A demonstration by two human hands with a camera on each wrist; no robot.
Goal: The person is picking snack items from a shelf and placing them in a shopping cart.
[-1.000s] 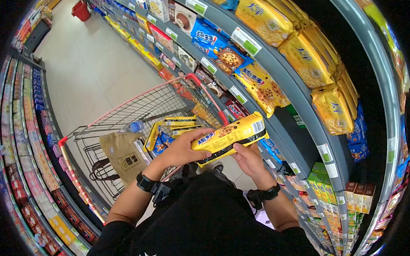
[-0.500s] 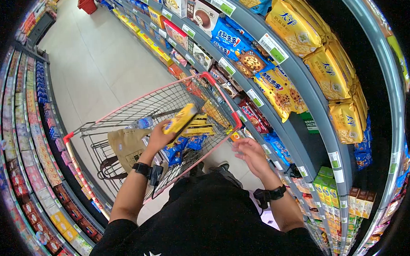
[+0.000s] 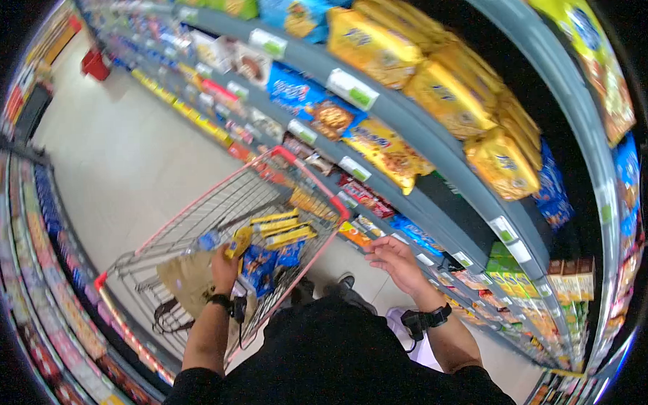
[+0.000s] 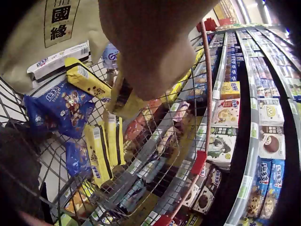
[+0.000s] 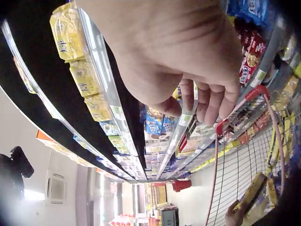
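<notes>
My left hand (image 3: 225, 269) reaches down inside the shopping cart (image 3: 196, 207) and grips a long yellow biscuit packet (image 3: 239, 241) by one end. In the left wrist view the same yellow packet (image 4: 123, 98) hangs from under the hand (image 4: 155, 47), above other yellow packets (image 4: 106, 148) and a blue cookie packet (image 4: 59, 107) lying in the cart. My right hand (image 3: 388, 253) hovers beside the cart's red handle (image 3: 310, 183), fingers loosely curled, holding nothing. In the right wrist view the right hand (image 5: 188, 61) is empty, and the yellow packet (image 5: 253, 189) shows far below.
A beige bag (image 3: 185, 280) and a water bottle (image 3: 207, 240) lie in the cart. Snack shelves (image 3: 424, 199) run close along the right, with yellow bags (image 3: 448, 91) on top. Another shelf row (image 3: 41, 269) lines the left. The tiled aisle floor (image 3: 122, 152) stretches ahead.
The yellow packet left my right hand; my left hand carried it from chest height down into the cart. The right hand stayed out by the handle. The head view swung.
</notes>
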